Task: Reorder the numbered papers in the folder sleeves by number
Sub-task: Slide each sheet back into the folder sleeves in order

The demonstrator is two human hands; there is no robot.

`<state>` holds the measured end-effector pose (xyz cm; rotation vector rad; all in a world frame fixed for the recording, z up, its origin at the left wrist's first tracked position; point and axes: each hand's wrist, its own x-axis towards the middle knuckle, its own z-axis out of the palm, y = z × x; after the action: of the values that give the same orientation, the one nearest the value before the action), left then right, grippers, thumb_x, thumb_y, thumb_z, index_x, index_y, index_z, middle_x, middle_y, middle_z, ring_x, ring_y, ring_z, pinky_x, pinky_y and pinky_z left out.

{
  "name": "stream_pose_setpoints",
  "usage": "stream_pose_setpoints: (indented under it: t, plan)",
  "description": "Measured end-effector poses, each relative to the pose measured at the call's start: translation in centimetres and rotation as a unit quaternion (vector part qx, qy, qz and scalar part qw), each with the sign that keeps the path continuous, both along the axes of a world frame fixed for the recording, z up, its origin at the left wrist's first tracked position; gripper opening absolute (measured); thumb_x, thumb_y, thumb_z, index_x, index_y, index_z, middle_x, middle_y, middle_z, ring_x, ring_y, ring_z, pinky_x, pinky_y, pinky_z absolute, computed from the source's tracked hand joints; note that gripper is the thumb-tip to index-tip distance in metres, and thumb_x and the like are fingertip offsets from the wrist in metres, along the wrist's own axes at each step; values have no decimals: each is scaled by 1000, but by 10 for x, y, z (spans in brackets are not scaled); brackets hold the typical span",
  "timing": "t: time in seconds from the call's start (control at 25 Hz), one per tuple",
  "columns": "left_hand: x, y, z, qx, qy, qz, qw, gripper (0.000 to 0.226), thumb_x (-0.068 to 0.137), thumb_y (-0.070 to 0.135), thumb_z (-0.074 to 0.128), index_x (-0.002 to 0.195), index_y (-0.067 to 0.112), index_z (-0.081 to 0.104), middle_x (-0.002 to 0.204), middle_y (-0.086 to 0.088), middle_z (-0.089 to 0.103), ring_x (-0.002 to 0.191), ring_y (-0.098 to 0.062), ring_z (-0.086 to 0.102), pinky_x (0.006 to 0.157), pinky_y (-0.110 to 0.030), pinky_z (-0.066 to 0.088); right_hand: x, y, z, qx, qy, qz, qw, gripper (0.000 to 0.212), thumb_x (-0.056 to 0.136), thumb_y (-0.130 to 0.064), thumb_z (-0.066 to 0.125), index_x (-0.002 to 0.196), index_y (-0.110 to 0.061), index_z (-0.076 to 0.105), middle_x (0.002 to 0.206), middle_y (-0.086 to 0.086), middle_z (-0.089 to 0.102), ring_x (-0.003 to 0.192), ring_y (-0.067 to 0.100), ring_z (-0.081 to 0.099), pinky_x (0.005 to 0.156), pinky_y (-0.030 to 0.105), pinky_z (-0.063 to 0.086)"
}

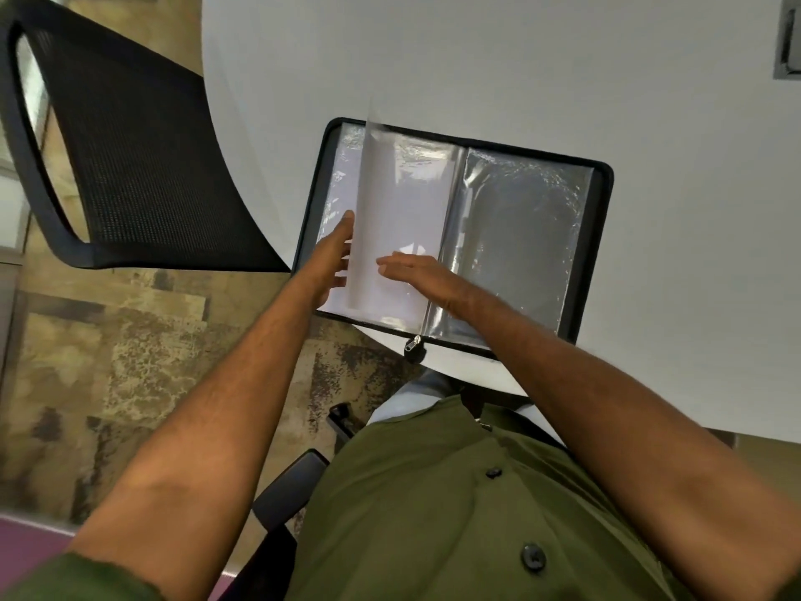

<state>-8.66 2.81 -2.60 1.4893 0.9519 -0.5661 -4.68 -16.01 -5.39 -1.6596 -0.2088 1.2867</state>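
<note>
**Sleeve held on edge over the open folder**

Folder is seen lying open on the white table, its black zipped border hanging slightly over the table's near edge, the zip pull dangling at the spine. One clear sleeve with a white paper inside is stood up on edge above the left half — tilted, not flat. The left hand is placed at the sleeve's left face, fingers extended and held close together, fingertips against the plastic; whether the thumb grips behind cannot be told. The right hand is laid flat across the lower left half, palm down, fingers straight and together, pointing left toward the standing sleeve. No number can be read on any sheet — glare and blur wipe it out. The right half shows an empty-looking, shiny sleeve over dark backing. A black mesh chair is parked to the left of the table, over patterned carpet. A green buttoned shirt fills the bottom of the view.
</note>
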Motion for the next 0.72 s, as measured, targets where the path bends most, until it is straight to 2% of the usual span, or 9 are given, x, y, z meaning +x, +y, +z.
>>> stream_pose_setpoints:
  t: [0.08,0.16,0.24,0.32,0.4,0.48,0.56,0.64,0.72]
  plan:
    - [-3,4,-9,29,12,53,998,63,98,73,37,141,29,52,134,5,59,114,-16,59,93,-36,46,-4,-1,-11,-24,-19,18,999,48,100,-49,57,146,-32,55,165,0,33,153,18,25,126,43,16]
    - [-7,7,-18,98,34,52,993,66,102,64,40,151,19,44,135,2,53,116,-19,51,93,-36,42,-7,-6,-21,-35,-29,27,999,48,98,-51,58,143,-36,56,165,-4,34,153,19,25,126,48,18]
    - [-15,10,-31,197,35,2,980,56,104,47,50,148,12,47,137,-5,55,121,-25,54,94,-35,44,-8,-14,-25,-23,-37,28,999,47,99,-46,59,144,-35,55,164,-5,34,151,19,30,124,46,24]
    - [-24,12,-42,271,34,-31,961,56,100,37,58,148,12,44,144,-9,53,129,-31,53,103,-40,47,-6,-26,-21,-21,-90,26,995,47,101,-40,59,147,-31,51,163,-3,36,148,18,35,118,39,30]
    - [-26,4,-47,382,56,-80,919,70,95,33,63,154,13,33,157,-10,39,141,-33,41,113,-49,40,2,-46,-19,-55,-167,18,984,51,101,-37,59,149,-26,47,161,1,40,143,20,41,111,33,35]
    - [-20,-15,-44,498,44,-170,849,75,92,34,64,156,15,29,164,-9,24,148,-32,27,120,-50,25,10,-76,-19,-109,-232,8,967,56,96,-45,59,147,-24,46,155,4,45,139,24,45,114,40,40]
    - [-4,-40,-41,481,-17,-250,840,72,93,37,61,155,17,31,166,-10,21,151,-32,23,121,-53,18,17,-118,-23,-153,-266,-24,951,64,88,-54,56,143,-21,46,148,9,49,134,29,49,111,49,43]
    - [19,-77,-45,416,-83,-324,845,69,94,42,56,154,17,34,165,-12,27,149,-33,28,119,-56,24,22,-170,-22,-200,-300,-80,929,70,87,-52,60,145,-16,45,150,11,48,136,30,48,113,49,41]
    - [41,-127,-46,387,-128,-384,829,68,90,48,51,149,17,39,159,-13,37,143,-35,38,113,-58,33,23,-223,-17,-255,-318,-131,904,73,92,-47,66,152,-15,40,160,10,38,146,28,38,120,45,34]
